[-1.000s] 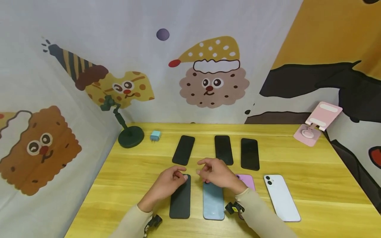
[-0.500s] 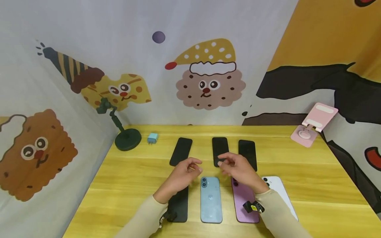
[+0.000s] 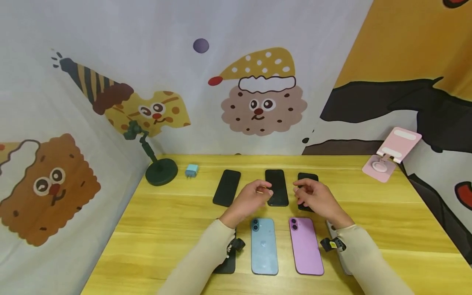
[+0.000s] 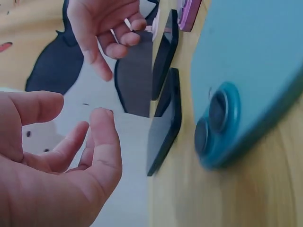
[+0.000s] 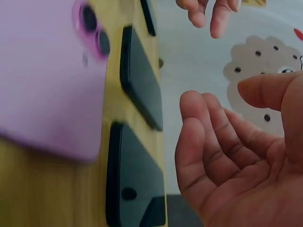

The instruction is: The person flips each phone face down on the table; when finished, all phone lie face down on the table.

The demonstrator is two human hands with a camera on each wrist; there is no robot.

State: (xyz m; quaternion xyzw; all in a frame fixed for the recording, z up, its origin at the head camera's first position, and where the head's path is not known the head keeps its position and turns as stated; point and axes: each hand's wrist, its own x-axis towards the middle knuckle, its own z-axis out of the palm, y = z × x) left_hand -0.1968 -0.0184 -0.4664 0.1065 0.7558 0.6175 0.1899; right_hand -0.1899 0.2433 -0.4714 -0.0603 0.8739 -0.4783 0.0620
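Both hands, L (image 3: 250,200) & R (image 3: 317,198), grip loosely apart, holding nothing, seemingly above black phones (image 3: 277,187)

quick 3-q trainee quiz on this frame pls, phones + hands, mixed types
1. True or false: the left hand grips the blue phone.
2. Which phone lies right of the blue one? A) purple phone B) a red phone C) a green phone
3. How many black phones lie in the far row, from the one at the left?

Key: 1 false, both hands, the right hand too, hover holding nothing. 2 A. 3 three.
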